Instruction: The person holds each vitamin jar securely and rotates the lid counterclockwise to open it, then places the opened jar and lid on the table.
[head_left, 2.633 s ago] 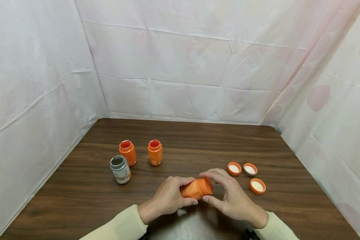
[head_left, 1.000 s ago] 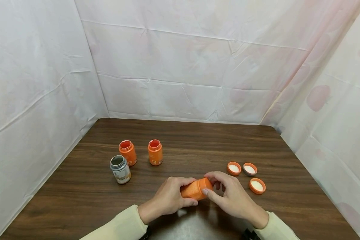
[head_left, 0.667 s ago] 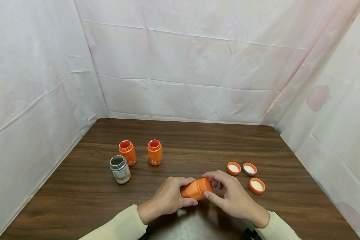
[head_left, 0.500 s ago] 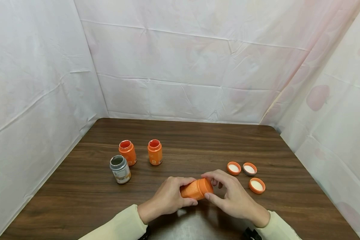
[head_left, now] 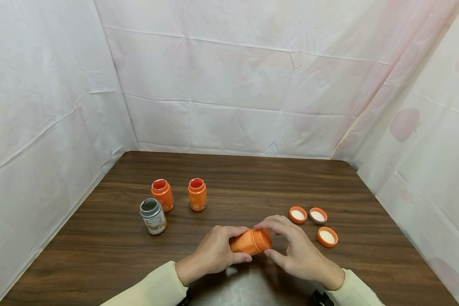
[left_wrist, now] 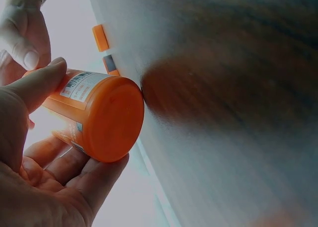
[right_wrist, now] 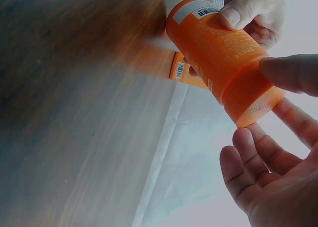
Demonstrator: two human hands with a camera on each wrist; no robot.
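Observation:
My left hand (head_left: 217,250) grips an orange paint jar (head_left: 245,243) by its body, tilted on its side low over the table. In the left wrist view the base of the jar faces the camera, with a barcode label on its side. My right hand (head_left: 296,250) has its thumb and fingertips around the orange lid (right_wrist: 252,99) at the jar's right end. In the right wrist view the thumb presses one side of this lid and fingertips touch its opposite edge. The lid sits on the jar's neck.
At left stand two uncapped orange jars, a left one (head_left: 164,196) and a right one (head_left: 197,196), and an uncapped grey jar (head_left: 154,217). Three lids, the left (head_left: 297,215), back (head_left: 318,216) and front (head_left: 327,236), lie inside-up at right. White sheets (head_left: 229,85) surround the table (head_left: 252,182).
My right thumb has slid down the lid and the fingers have come forward over its top since a second ago. The left hand and the jar stay in place.

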